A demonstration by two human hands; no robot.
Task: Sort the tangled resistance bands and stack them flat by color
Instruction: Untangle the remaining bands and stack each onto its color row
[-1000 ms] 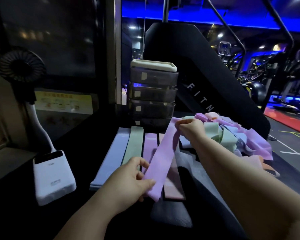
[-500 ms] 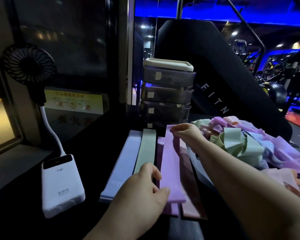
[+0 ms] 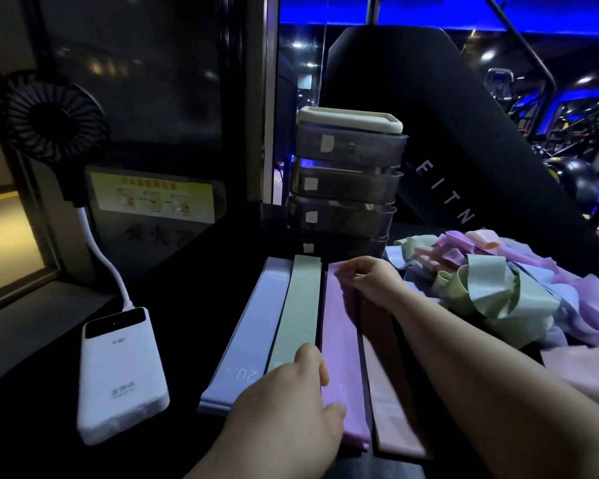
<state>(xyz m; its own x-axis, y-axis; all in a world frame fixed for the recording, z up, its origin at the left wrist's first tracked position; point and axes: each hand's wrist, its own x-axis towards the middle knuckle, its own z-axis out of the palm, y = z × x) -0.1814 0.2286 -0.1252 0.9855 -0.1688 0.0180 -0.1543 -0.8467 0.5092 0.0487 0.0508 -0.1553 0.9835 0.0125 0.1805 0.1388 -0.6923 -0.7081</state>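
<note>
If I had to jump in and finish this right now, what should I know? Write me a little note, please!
Left grip: holds the near end of the purple band.
Right grip: pinches its far end.
Done: blue band, green band, the purple one and pink band lie flat, side by side, on the black table.
Left: let go of the purple one, then untangle the tangled pile on the right and stack each band flat on its own color.
</note>
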